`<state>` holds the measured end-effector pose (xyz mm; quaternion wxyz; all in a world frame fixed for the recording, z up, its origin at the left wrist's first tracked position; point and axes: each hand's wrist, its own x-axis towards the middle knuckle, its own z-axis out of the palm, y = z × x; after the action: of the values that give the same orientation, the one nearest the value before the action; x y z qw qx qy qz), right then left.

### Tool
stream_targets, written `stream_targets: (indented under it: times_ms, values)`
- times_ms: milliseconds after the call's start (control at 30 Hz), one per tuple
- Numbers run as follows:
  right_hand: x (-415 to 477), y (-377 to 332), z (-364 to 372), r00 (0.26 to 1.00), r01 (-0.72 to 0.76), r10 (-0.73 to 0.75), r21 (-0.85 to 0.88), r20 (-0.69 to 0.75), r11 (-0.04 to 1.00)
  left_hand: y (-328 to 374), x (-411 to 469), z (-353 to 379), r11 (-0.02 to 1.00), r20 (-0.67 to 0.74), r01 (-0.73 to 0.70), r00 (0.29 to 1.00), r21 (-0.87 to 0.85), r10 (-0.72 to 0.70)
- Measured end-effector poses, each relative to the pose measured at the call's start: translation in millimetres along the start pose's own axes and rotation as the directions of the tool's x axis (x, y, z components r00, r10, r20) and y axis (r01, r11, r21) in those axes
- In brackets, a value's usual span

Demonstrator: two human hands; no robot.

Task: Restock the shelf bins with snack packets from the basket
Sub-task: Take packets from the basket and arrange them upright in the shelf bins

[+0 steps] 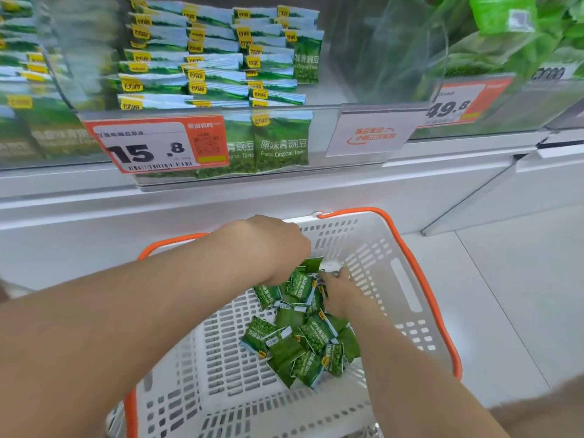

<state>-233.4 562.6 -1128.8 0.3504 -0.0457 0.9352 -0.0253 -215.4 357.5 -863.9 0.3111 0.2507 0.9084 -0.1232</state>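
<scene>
A white basket [407, 279] with an orange rim stands low in front of the shelf. A heap of small green pea snack packets [303, 339] lies in its right half. My left hand [275, 248] reaches down into the far end of the heap, its fingers curled over the top packets [300, 282]. My right hand [343, 295] comes in from the right and its fingertips pinch a packet with a silvery edge [330, 267]. Above, the clear-fronted shelf bin [316, 162] holds stacked rows of the same green packets [215, 58].
An orange price tag reading 15.8 [155, 143] hangs on the bin's front. A white sign [373, 132] and a second tag reading 49.8 [455, 105] sit to the right, below a bin of green bags [493, 42]. A white cabinet front [94, 216] runs behind the basket.
</scene>
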Motion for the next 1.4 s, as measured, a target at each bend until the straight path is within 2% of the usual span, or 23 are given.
stream_targets:
  times_ms: [200,333,433,633,733,867,1000,1033,1133,1200,1300,1400]
  values:
    - [-7,-5,-2,0.998,-0.003,0.0,-0.042,-0.062,0.999,4,3,-7,1.0,-0.009,-0.01,1.0,-0.014,0.01]
    - [-19,-10,-23,0.986,0.039,-0.015,0.141,-0.164,0.989,6,1,-10,0.999,-0.036,-0.005,0.999,-0.032,0.003]
    - [-32,-16,-39,0.976,0.028,0.047,0.335,-0.214,0.942,5,-3,-13,0.999,-0.062,0.011,0.998,-0.041,-0.014]
    - [-61,-40,-66,0.936,0.107,0.132,0.618,-0.328,0.779,7,-22,-35,0.992,-0.072,0.042,0.996,-0.121,-0.051]
    - [-82,-61,-85,0.923,0.192,0.141,0.744,-0.358,0.64,12,-34,-54,0.985,-0.078,0.057,0.994,-0.165,-0.071]
    - [-104,-88,-112,0.902,0.251,0.163,0.791,-0.4,0.557,26,-51,-79,0.978,-0.121,0.061,0.989,-0.199,-0.087]
    - [-150,-102,-155,0.902,0.263,0.216,0.873,-0.374,0.411,25,-66,-94,0.968,-0.234,0.048,0.966,-0.246,-0.107]
    - [-166,-103,-168,0.897,0.291,0.219,0.886,-0.383,0.361,20,-72,-98,0.966,-0.278,0.034,0.955,-0.257,-0.108]
    - [-209,-107,-205,0.917,0.279,0.264,0.954,-0.3,0.113,5,-90,-104,0.965,-0.381,0.019,0.917,-0.262,-0.121]
    - [-228,-108,-228,0.939,0.242,0.242,0.97,-0.243,0.033,-6,-94,-105,0.942,-0.461,-0.017,0.875,-0.336,-0.148]
    - [-247,-110,-269,0.956,0.228,0.183,0.973,-0.23,0.032,-24,-95,-112,0.852,-0.63,-0.131,0.731,-0.506,-0.262]
    - [-258,-112,-310,0.918,0.315,0.206,0.938,-0.339,0.143,-41,-100,-119,0.714,-0.671,-0.222,0.599,-0.664,-0.437]
